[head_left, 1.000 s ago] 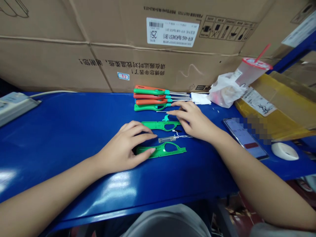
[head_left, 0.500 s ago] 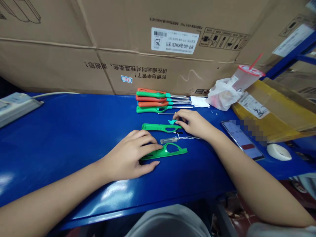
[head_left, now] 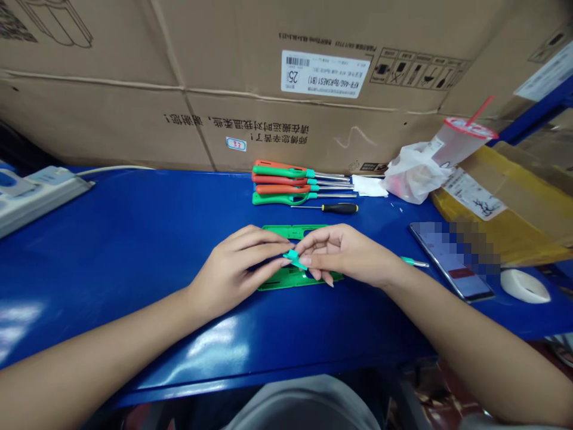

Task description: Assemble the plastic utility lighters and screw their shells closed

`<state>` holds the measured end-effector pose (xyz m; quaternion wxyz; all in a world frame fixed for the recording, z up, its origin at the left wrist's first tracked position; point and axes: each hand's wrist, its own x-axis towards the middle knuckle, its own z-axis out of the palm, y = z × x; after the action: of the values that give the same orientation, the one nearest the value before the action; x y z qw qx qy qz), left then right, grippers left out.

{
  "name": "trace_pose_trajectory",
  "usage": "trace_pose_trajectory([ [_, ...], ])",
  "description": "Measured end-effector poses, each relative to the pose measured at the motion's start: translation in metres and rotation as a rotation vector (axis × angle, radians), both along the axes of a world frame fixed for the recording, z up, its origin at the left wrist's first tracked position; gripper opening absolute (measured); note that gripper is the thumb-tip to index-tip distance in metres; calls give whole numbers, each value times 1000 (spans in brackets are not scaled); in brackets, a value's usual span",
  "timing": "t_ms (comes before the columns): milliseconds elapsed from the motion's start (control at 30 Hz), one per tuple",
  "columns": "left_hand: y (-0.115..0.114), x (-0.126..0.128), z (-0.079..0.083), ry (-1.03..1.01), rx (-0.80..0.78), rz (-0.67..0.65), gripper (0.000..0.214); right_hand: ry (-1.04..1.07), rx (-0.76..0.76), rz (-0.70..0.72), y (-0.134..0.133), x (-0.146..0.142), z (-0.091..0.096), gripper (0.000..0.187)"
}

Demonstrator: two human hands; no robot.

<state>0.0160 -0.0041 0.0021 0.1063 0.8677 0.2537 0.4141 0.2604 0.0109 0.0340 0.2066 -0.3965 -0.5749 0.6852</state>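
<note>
Above the middle of the blue table, a small turquoise plastic piece (head_left: 294, 258), perhaps a lighter trigger, is pinched between both hands. My left hand (head_left: 239, 263) has its thumb and fingertips closed on the left end. From the other side, my right hand (head_left: 353, 255) grips the piece between thumb and forefinger, its other fingers curled. Under and beyond the hands lie two green lighter shell halves, a far half (head_left: 289, 230) and a near half (head_left: 280, 280), both partly covered. The clear tube and wires are hidden by the hands.
Several orange and green long-neck lighters (head_left: 284, 189) lie along the cardboard box (head_left: 188, 143), with a black-handled screwdriver (head_left: 340, 208) in front. To the right are a turquoise-ended metal tube (head_left: 416, 263), a phone (head_left: 447, 263), a white roll (head_left: 524, 285) and a drink cup (head_left: 463, 143). A power strip (head_left: 45, 191) sits left.
My right hand has brought the turquoise piece nearer and to the left. My left hand has lifted off the near shell half and now pinches the piece too. The screwdriver handle is uncovered.
</note>
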Motion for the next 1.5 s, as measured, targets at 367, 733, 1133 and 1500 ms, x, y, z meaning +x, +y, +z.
trace_pose_trajectory([
  [367,-3,5,-5,-63,-206,22,4,-187,775,-18,-12,4,-2,25],
  [733,-3,7,-7,7,-215,-16,6,-247,898,111,-9,8,-6,22],
  [1133,-6,-2,-1,295,-188,1,31,-457,975,358,1,33,11,10],
  [1500,-6,-2,-10,366,-237,-28,26,-574,985,446,1,34,4,13],
])
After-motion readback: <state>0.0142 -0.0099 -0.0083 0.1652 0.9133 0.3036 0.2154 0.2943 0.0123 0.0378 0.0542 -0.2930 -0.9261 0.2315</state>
